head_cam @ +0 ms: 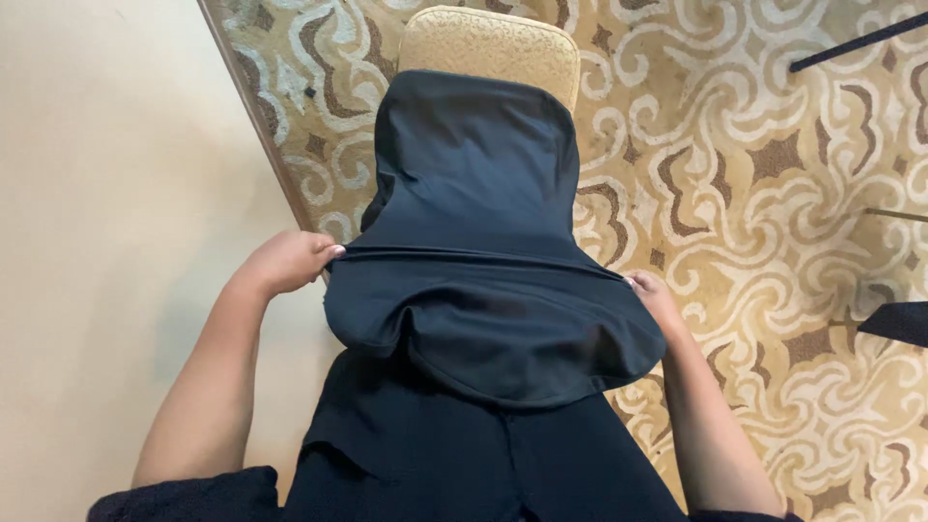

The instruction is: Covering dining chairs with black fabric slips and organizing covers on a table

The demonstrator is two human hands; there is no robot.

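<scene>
A black stretch chair cover [474, 193] lies over a chair; only the front edge of the tan patterned seat cushion [488, 43] shows beyond it. My left hand [288, 259] grips the cover's edge on the left side of the chair back. On the right side my right hand [652, 295] pinches the same edge, partly hidden behind the cloth. The fabric is pulled taut between both hands, and a loose fold [493, 348] hangs below them toward me.
A beige wall [106, 193] with a brown baseboard [256, 116] runs along the left. The floor is a gold carpet with swirl patterns [754, 145]. A dark thin bar [855, 41] shows at top right and another black cloth piece [899, 322] at the right edge.
</scene>
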